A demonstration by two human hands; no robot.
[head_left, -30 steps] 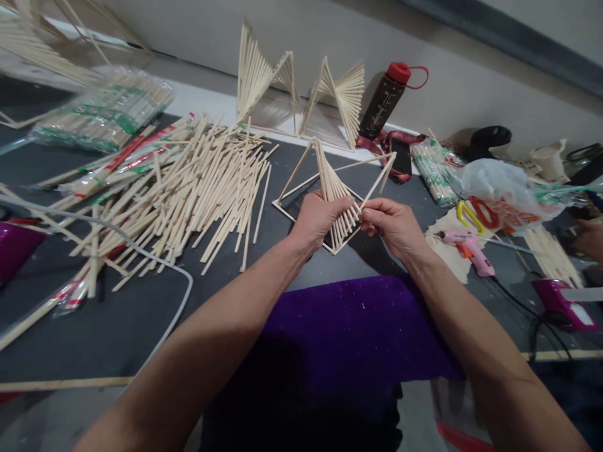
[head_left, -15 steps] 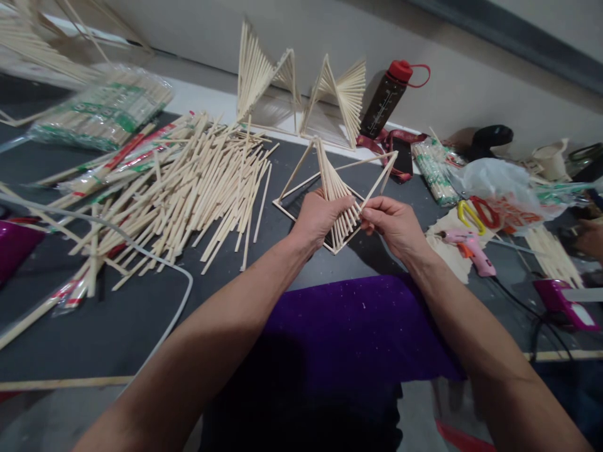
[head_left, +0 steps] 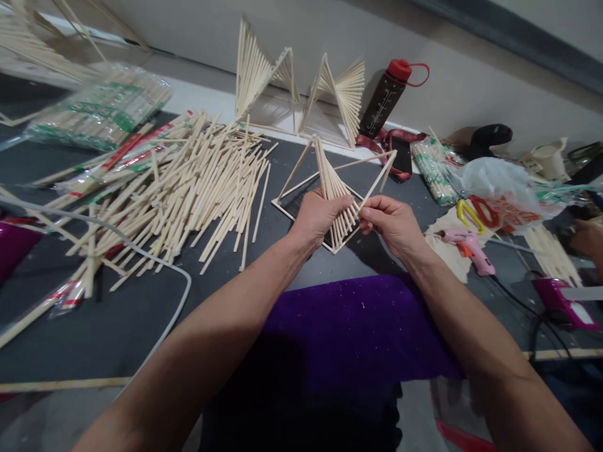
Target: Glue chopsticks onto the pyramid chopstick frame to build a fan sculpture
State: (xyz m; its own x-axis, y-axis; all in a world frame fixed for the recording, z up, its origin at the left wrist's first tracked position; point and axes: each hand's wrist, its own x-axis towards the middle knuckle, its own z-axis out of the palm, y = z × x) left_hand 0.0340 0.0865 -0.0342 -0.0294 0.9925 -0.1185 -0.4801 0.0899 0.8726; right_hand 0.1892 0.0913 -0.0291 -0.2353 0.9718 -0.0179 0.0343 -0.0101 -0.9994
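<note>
A frame of wooden chopsticks (head_left: 326,171) stands on the dark table in front of me, with a fan of chopsticks slanting down one side. My left hand (head_left: 315,218) is closed around the fan, its thumb lying across the sticks near their lower ends. At the frame's right edge, my right hand (head_left: 391,223) pinches the end of a chopstick with thumb and fingertips. The two hands are close together. My right fingers partly hide the stick's end and the joint there.
Loose chopsticks (head_left: 211,182) are heaped on the left, beside a wrapped pack (head_left: 101,107). Two twisted chopstick models (head_left: 264,72) stand behind, near a bottle (head_left: 384,100). To the right lie a pink glue gun (head_left: 471,248), scissors (head_left: 485,212) and a plastic bag (head_left: 494,185).
Almost nothing differs: both hands keep their hold on the chopstick frame, and the view has shifted very slightly.
</note>
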